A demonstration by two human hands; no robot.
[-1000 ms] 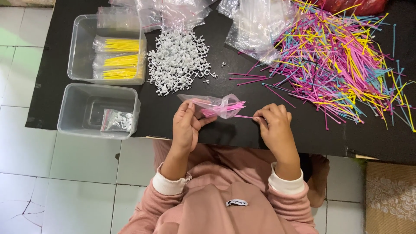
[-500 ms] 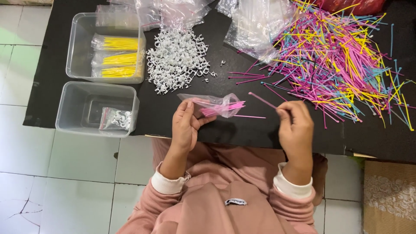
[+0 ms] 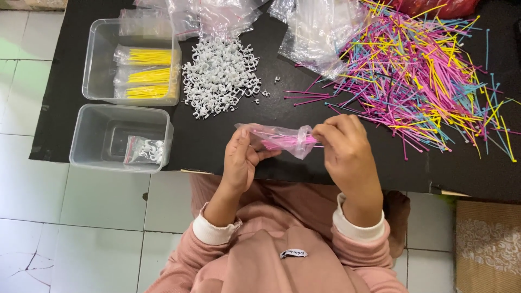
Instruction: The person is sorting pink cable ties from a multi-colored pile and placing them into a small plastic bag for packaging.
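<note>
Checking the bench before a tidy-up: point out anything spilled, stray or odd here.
A few white clips lie loose, apart from the main clip pile. Several pink ties have strayed from the tie heap. Nothing looks damaged. The left hand and right hand hold a bag of pink ties.

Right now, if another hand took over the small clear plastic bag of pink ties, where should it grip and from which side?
Probably the free middle of the small clear plastic bag of pink ties, from the table side above. The left hand holds one end, the right hand pinches the bunched mouth, and it lies horizontally.
</note>
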